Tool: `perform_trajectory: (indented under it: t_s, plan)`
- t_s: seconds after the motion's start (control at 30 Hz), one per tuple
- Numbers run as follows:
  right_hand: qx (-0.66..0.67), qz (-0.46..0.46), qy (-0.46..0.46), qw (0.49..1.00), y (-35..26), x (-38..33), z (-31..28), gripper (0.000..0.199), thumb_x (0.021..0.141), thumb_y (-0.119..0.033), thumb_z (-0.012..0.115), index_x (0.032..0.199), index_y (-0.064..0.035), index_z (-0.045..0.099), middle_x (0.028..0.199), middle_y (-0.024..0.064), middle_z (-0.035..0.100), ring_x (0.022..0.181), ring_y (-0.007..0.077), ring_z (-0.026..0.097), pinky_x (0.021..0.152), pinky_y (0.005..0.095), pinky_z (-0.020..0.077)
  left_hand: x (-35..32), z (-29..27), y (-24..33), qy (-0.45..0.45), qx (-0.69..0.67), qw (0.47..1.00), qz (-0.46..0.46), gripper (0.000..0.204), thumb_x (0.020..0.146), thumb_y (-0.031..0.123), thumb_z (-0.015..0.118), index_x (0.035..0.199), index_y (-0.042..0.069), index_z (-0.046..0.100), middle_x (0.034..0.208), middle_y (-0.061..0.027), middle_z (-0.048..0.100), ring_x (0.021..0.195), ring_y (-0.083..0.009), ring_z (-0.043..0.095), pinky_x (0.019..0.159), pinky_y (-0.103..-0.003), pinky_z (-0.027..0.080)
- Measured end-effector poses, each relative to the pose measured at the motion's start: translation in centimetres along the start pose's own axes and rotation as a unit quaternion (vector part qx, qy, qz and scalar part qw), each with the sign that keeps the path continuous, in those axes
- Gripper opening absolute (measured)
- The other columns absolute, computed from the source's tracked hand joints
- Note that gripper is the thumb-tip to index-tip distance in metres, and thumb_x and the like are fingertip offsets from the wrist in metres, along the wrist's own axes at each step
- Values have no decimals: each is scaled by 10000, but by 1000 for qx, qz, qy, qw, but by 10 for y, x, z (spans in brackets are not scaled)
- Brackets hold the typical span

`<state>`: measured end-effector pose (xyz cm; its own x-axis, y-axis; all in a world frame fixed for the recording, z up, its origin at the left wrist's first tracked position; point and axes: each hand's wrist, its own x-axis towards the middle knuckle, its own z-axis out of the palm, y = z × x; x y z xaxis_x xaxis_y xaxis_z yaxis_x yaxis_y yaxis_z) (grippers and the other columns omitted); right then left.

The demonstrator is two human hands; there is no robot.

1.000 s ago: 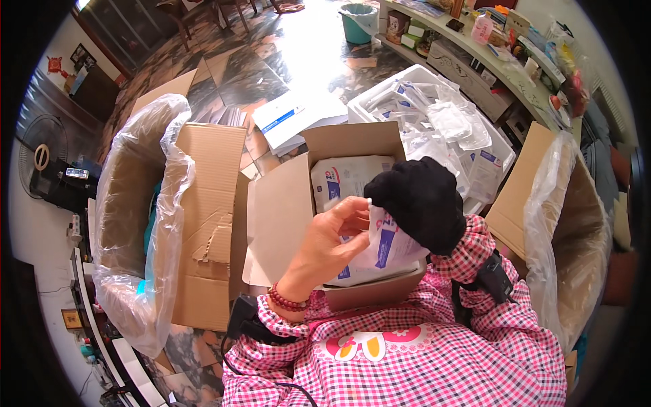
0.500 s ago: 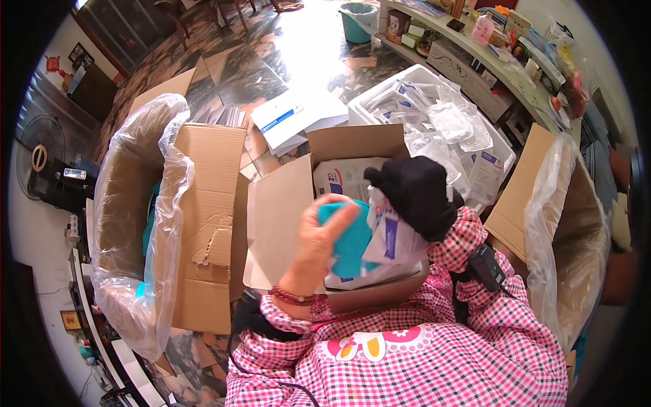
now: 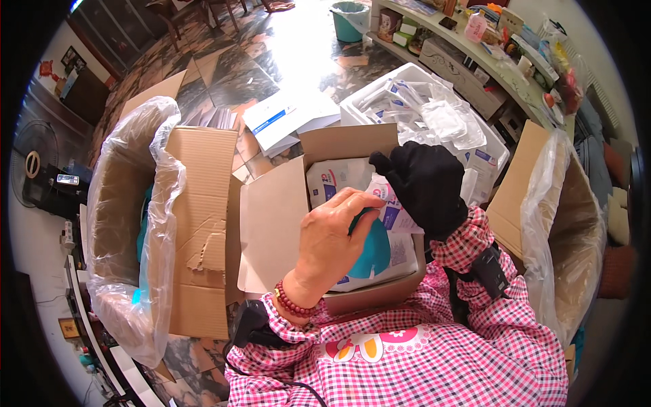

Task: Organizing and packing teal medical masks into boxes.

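Teal curved piece (image 3: 373,251) in the left hand (image 3: 332,234), over an open small cardboard box (image 3: 271,227).
At far left, a large carton (image 3: 196,227) with a clear plastic liner (image 3: 115,305) has teal items (image 3: 144,224) inside; in the small box lie printed white packets (image 3: 325,178). Above that box the bare left hand pinches the teal piece between thumb and fingers, fingertips right at a white-and-blue packet (image 3: 395,216), contact unclear, while the black-gloved right hand (image 3: 428,186) is closed on that packet. Beyond, a white tub (image 3: 347,114) is heaped with clear and printed packets; at right stands another lined carton (image 3: 519,183). Half a second ago the teal piece was farther left, apart from the held packet's top; now the left hand has moved up to it.
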<state>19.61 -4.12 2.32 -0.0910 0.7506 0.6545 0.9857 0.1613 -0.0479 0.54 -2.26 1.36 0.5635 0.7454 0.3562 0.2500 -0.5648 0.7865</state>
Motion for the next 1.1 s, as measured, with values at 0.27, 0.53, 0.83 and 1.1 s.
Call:
perform_trajectory:
  t_s: [0.27, 0.53, 0.83, 1.1]
  plan:
    - [-6, -3, 29, 1000, 0, -3, 4, 350, 927, -364, 703, 713, -120, 572, 629, 77, 536, 551, 282, 572, 508, 411, 424, -8, 18, -7, -84, -137, 981, -113, 149, 924, -7, 644, 1070, 3, 676, 950, -104, 732, 908, -178, 708, 816, -301, 541]
    - [100, 31, 44, 994, -11, -4, 6, 303, 852, -266, 790, 667, -89, 627, 624, 92, 599, 549, 286, 588, 512, 406, 433, -19, 49, -18, -4, -213, 968, -130, 228, 888, -25, 663, 1114, 5, 662, 948, -115, 747, 894, -207, 719, 838, -317, 542]
    - [126, 96, 77, 984, -2, -7, 9, 249, 848, -244, 790, 696, -86, 672, 648, 100, 619, 546, 306, 595, 510, 410, 445, -10, 58, -8, 44, -178, 973, -143, 201, 849, -40, 668, 1043, 12, 662, 884, -106, 706, 817, -206, 686, 730, -333, 525]
    - [85, -6, 52, 995, 3, -15, 8, 130, 870, -248, 744, 805, -140, 713, 657, 60, 597, 603, 266, 623, 517, 403, 461, -11, 53, -21, 2, -75, 991, -107, 126, 836, -8, 705, 945, -16, 642, 886, -109, 635, 734, -204, 611, 640, -321, 469]
